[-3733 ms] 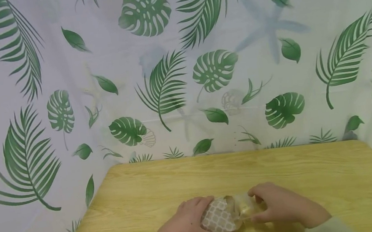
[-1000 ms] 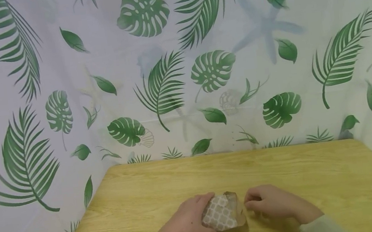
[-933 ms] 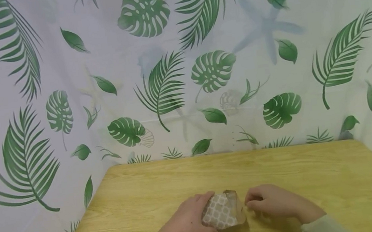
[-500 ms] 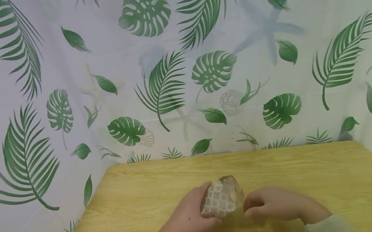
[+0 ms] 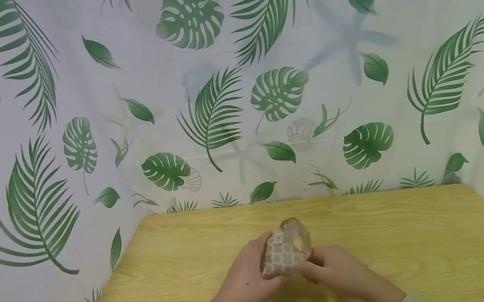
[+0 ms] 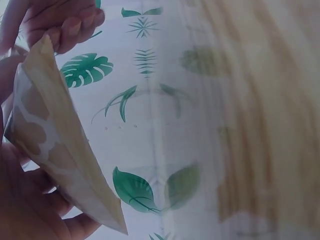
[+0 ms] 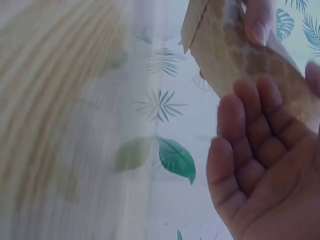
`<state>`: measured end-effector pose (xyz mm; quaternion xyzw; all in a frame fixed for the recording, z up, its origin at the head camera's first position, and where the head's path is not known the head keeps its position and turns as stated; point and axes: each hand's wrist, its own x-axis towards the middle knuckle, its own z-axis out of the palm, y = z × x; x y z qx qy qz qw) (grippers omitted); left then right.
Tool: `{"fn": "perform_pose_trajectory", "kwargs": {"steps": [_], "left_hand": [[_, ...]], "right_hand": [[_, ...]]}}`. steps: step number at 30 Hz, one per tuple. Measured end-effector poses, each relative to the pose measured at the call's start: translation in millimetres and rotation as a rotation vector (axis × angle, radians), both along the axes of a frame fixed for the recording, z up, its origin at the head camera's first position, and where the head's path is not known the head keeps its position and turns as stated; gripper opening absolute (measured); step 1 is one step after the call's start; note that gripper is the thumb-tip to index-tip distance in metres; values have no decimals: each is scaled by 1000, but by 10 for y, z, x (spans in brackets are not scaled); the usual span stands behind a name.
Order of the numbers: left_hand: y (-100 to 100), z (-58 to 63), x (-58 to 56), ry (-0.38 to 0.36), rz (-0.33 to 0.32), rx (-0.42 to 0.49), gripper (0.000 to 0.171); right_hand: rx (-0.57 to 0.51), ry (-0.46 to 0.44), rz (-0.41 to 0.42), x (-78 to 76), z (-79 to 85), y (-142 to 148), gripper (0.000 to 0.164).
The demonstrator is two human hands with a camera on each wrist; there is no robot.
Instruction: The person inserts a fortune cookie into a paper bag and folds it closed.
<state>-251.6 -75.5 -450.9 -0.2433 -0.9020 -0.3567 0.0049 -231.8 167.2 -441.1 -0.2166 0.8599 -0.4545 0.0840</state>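
Note:
A small paper bag (image 5: 278, 256), brown with a white lattice print, is held up over the table with its open mouth tilted up and right. Something pale yellow shows inside the mouth. My left hand (image 5: 249, 277) grips the bag from the left, thumb in front and fingers behind. My right hand (image 5: 345, 273) pinches the bag's lower right edge near the mouth. In the left wrist view, a corner of the bag (image 6: 55, 130) meets the right fingers (image 6: 72, 27). The right wrist view shows the other right fingers (image 7: 245, 120) loosely bent beside the bag (image 7: 260, 60).
A wood-grain table (image 5: 181, 247) spreads under both hands, its far edge close to a white sheet (image 5: 237, 186) printed with green leaves. The sheet also hangs along the left and right sides.
The left hand has raised the bag off the table and tipped its mouth upward. Coming from the right, the right hand has moved in to the bag's edge and pinches it.

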Motion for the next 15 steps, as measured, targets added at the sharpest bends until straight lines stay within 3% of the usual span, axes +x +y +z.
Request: {"fn": "perform_pose_trajectory", "kwargs": {"steps": [6,10,15], "left_hand": [[18,9,32,49,31,-34,91],[34,16,54,34,32,-25,93],[27,44,80,-36,15,110,91]], "right_hand": [[-42,71,-87,31,24,-43,38],[-25,120,-116,41,50,-27,37],[20,244,-163,20,85,67,31]]}}
